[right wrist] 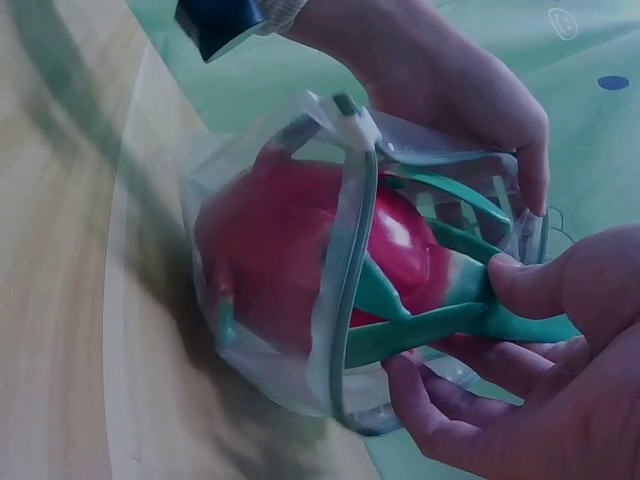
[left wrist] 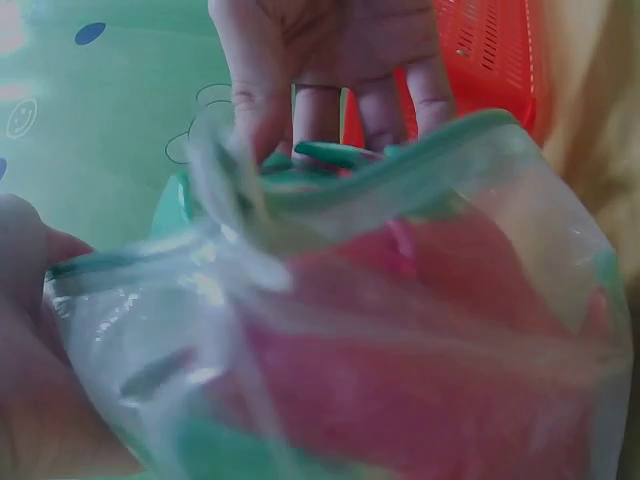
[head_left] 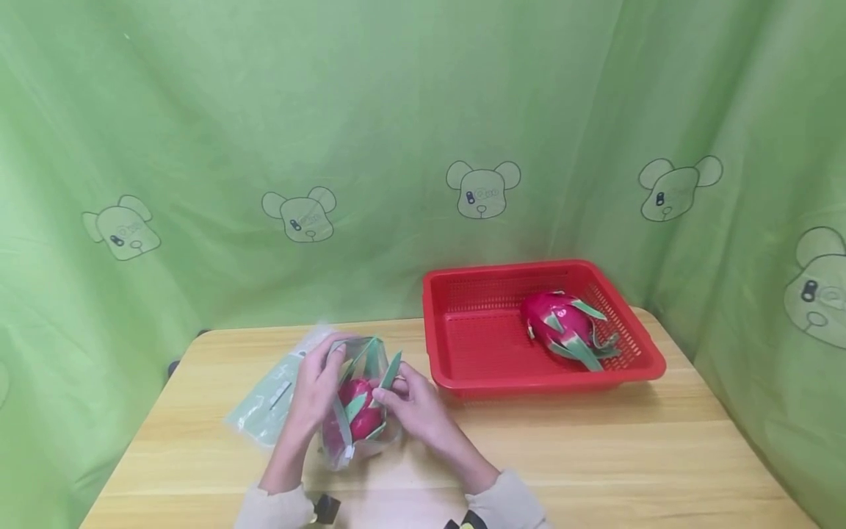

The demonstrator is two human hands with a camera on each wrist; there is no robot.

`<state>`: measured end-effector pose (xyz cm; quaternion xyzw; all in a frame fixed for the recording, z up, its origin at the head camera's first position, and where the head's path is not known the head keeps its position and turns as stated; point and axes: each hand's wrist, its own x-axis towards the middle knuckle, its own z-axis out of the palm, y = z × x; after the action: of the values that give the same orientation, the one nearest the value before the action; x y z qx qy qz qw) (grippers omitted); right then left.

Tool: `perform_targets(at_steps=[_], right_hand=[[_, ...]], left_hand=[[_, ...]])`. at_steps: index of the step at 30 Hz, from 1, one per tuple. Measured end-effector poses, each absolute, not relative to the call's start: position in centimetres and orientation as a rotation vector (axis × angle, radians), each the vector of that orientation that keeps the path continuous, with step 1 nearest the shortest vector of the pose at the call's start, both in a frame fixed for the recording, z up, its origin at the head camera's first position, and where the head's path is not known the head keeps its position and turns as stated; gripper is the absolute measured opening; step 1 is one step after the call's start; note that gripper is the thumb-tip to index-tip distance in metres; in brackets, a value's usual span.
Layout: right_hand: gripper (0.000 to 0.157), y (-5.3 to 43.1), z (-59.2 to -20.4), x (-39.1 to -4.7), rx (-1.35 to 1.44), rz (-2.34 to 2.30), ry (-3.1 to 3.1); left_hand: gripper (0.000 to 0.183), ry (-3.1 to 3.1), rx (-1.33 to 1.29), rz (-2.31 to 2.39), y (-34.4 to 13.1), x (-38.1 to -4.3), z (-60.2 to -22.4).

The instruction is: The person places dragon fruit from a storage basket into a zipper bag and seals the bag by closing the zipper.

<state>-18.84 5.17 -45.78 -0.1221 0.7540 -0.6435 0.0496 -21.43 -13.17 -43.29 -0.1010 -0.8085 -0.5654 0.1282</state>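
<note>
A clear zip bag [head_left: 335, 450] with a green-trimmed opening stands over the table's left half. Inside it sits a pink dragon fruit [right wrist: 275, 245] with green leaf-like scales, its leafy end poking out of the opening. My left hand [head_left: 316, 386] holds the bag's rim at the far left side, fingers bent over the edge. With thumb and fingers, my right hand [head_left: 421, 408] pinches the fruit's green leaves [right wrist: 465, 290] at the mouth of the bag. In the left wrist view the bag's wall covers most of the fruit.
A red perforated basket [head_left: 456, 382] stands at the back right, with another dragon fruit [head_left: 558, 319] lying in its right side. A flat clear plastic bag [head_left: 267, 400] lies left of my left hand. Behind the wooden table [head_left: 595, 455] hangs a green curtain [head_left: 396, 110] with bear heads.
</note>
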Motion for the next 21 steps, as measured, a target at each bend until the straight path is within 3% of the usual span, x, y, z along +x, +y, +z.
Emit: perform_targets(at_steps=[21], right_hand=[[0.038,4.2,-43.6,-19.1,-0.505,-1.544,2.548]], left_hand=[[0.033,-2.197,-0.422,-1.756,-13.5,-21.9,-43.3]])
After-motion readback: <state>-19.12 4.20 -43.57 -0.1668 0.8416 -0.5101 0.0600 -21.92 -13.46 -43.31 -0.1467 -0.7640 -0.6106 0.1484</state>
